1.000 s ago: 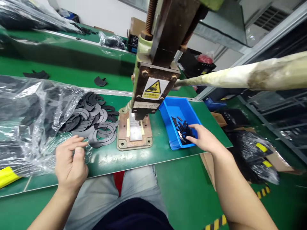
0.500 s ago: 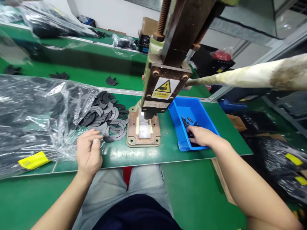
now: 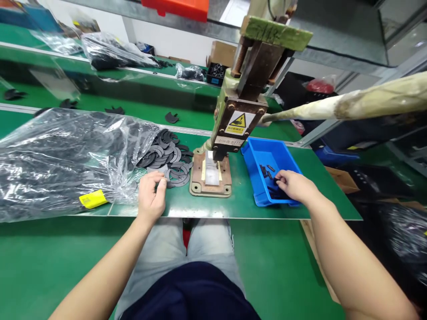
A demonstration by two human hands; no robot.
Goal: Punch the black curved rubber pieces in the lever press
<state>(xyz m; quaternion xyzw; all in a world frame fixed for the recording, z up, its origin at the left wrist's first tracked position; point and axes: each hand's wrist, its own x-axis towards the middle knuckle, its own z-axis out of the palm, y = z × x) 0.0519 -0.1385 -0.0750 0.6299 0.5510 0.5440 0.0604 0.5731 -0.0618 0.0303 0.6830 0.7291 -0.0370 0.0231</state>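
My right hand [image 3: 296,186] is inside the blue bin [image 3: 251,171], its fingertips pinched on a small black piece [image 3: 276,180]. More small black pieces [image 3: 271,168] lie loose on the bin's floor around it. My left hand [image 3: 151,195] rests at the near edge of a heap of dark grey crescent-shaped pieces [image 3: 160,153]. Its fingers are loosely bent and the thumb stands apart, with nothing clearly held. Between the hands stands a hand press [image 3: 240,122], its ram over a metal plate [image 3: 211,178] on the base.
A large clear plastic bag [image 3: 76,155] of dark pieces covers the left of the bench, with a yellow label [image 3: 92,199] on it. The press's long lever [image 3: 353,102] reaches out to the right. Behind, a green conveyor belt [image 3: 147,104] carries a few dark pieces.
The view has shifted, so the bench appears further right. My right hand has lifted slightly from the loose pieces, with its fingertips now pinched together. My left hand stays beside the heap.
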